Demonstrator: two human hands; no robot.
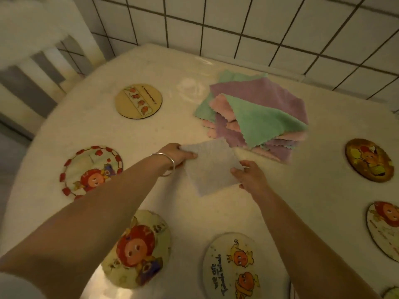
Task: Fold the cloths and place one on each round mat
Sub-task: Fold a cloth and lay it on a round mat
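Fingers [190, 155] of both hands pinch grey cloth [212, 167].

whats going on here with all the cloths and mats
A person is working at a table set with round mats. Both hands hold one pale grey cloth: the left hand pinches its far left corner, the right hand grips its right edge. A pile of green, pink and purple cloths waits behind it. No mat in view, such as the red-bordered mat, has a cloth yet.
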